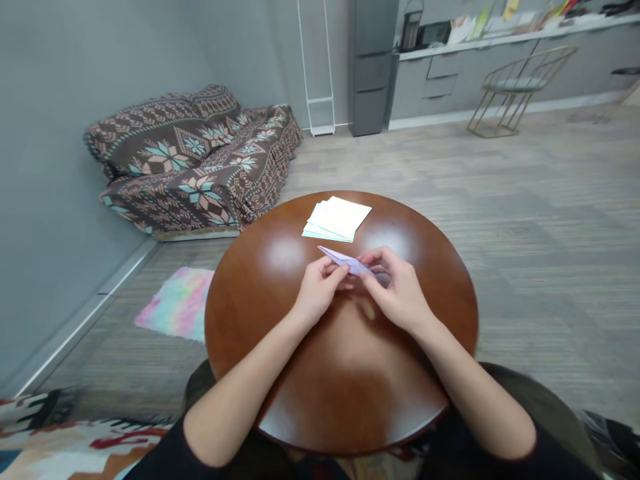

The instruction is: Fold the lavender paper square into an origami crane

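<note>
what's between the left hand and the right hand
In the head view, a folded purple paper lies between the left hand and the right hand, held by both.

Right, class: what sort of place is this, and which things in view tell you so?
Probably a home's open living area with a kitchen: a throw-covered sofa and a fluffy pastel rug near one wall, with gray kitchen cabinets across the room.

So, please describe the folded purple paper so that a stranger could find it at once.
Find the round brown table. Above it, the left hand and right hand hold a folded paper between them. It is pale purple, narrow and pointed at one end, unlike the flat, pale sheets lying beyond it.
</note>
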Demonstrator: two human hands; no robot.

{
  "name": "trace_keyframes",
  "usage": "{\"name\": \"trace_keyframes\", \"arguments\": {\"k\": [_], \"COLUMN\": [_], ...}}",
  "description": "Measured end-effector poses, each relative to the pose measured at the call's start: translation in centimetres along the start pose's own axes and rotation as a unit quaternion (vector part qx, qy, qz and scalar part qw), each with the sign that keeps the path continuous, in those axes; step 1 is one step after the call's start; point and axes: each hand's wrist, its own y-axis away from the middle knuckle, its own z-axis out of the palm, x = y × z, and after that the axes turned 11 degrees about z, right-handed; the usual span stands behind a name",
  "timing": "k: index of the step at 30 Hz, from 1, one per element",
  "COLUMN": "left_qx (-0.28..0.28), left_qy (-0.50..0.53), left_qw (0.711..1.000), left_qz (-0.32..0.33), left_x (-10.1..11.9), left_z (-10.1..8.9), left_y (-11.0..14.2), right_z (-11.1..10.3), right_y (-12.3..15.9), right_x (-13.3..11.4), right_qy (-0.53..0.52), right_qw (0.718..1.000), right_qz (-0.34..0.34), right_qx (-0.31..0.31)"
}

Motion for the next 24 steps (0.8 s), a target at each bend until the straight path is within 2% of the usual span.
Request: {"name": "trace_keyframes", "arguments": {"k": [3,6,10,15,24], "left_qx": [-0.035,-0.056,-0.029,0.002,0.017], "left_qy": [-0.032,-0.042,-0.024,-0.074,-0.078], "left_qw": [0.999,0.997,0.998,0.994,0.994], "left_qz": [0.015,0.028,0.045,0.078,0.072], "left_x": [0.14,0.22,0.25,0.18,0.12], "left_z": [-0.02,0.09,0.17,0.11,0.26], "left_y": [0.09,0.19,0.18,0.16,0.47], "right_z": [-0.02,-0.12,-0.20,-0.12,-0.40], "right_y": [-0.13,-0.25,-0.23,-0.16,-0.27], "right_x": [-0.15,-0.07,0.02,-0.21,-0.62], "right_qy": [-0.050,-0.018,0.009,0.026,0.012], "right_qw": [0.995,0.996,0.997,0.997,0.992], "right_qz": [0.082,0.080,0.071,0.064,0.119], "right_qx": [-0.006,-0.030,-0.033,-0.018,-0.047]}}
